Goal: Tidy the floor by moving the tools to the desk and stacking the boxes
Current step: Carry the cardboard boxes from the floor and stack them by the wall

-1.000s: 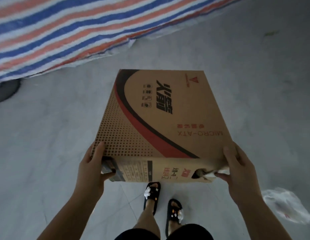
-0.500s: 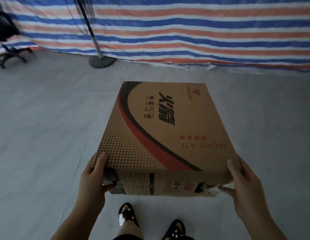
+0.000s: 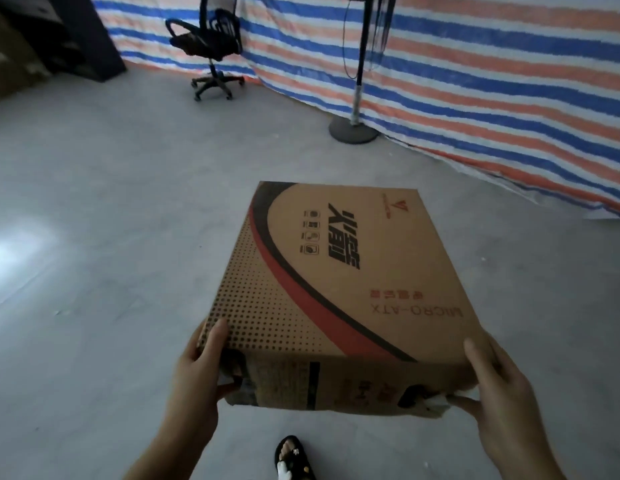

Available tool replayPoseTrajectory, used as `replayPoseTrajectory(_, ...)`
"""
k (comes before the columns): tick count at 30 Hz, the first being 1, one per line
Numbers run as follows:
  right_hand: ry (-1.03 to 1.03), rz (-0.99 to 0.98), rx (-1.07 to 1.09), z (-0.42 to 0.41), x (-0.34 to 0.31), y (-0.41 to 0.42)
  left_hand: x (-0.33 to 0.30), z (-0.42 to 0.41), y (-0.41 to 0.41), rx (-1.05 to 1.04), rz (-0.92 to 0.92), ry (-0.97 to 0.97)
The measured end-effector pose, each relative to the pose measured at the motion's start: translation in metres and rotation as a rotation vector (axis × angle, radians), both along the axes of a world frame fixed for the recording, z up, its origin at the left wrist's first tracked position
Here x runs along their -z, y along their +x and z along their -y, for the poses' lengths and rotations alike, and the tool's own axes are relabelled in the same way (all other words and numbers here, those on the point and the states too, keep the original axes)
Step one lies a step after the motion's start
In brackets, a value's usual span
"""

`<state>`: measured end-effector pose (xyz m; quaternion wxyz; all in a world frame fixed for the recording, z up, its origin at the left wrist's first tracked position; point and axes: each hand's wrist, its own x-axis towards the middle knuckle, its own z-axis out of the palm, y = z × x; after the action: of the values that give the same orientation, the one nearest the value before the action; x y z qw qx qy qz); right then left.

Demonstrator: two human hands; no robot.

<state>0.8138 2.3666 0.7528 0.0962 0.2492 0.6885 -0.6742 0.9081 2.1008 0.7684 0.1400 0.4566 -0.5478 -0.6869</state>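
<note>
Here, printed MICRO-ATX cardboard box [image 3: 339, 289] carried above grey floor [image 3: 94, 271], left hand [image 3: 197, 372] gripping its near corner at 7 o'clock, right hand [image 3: 502, 396] at 5 o'clock, office chair [image 3: 206, 46] at 11 o'clock, fan stand [image 3: 354, 128] at 12 o'clock.

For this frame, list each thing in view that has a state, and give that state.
Cardboard box: closed, carried off the floor, printed face up.
Left hand: grips the box's near left corner, thumb on top.
Right hand: grips the near right corner, thumb on top.
Office chair: upright, unoccupied.
Fan stand: upright; head out of frame.
</note>
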Motion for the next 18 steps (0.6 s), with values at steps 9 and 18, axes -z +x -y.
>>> replayPoseTrajectory(9,0.021,0.01,-0.32,0.173,-0.005,-0.058,0.003,0.13,0.02,-0.341,-0.04,0.022)
replayPoseTrajectory(18,0.056,-0.026,-0.529,0.295,0.006,-0.158,0.013,0.216,-0.038,-0.528,-0.036,0.037)
